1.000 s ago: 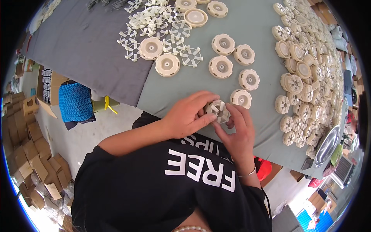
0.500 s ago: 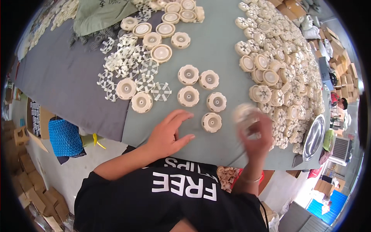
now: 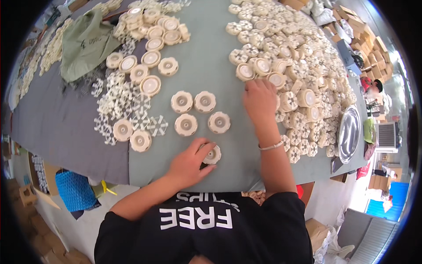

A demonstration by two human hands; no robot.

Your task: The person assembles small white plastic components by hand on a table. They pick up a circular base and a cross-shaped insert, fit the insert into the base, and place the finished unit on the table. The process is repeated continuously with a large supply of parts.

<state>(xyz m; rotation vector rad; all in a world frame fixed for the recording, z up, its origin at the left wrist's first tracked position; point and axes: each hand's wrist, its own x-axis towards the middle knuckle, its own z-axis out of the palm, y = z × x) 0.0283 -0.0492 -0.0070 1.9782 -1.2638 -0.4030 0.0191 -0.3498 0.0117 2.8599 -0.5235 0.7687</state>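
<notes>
My left hand (image 3: 189,163) has its thumb and forefinger around the edge of a round cream plastic cap (image 3: 212,155) with a notched rim and a hollow centre. Several similar caps (image 3: 186,125) lie just beyond it on the grey-green cloth. At the left edge of a big heap of assembled cream caps (image 3: 310,97), my right hand (image 3: 260,102) is lowered with its fingers curled under. Whatever those fingers hold is hidden by the back of the hand.
White spoked rings (image 3: 141,104) are piled on the left, with more cream caps (image 3: 150,85) behind them. A green cloth bag (image 3: 85,46) lies at the far left. A shiny metal tray (image 3: 349,134) sits near the table's right edge.
My right hand has moved away from me to the heap, taking a blurred cream cap along. My left hand has closed in on the nearest loose cap. The whole view has shifted.
</notes>
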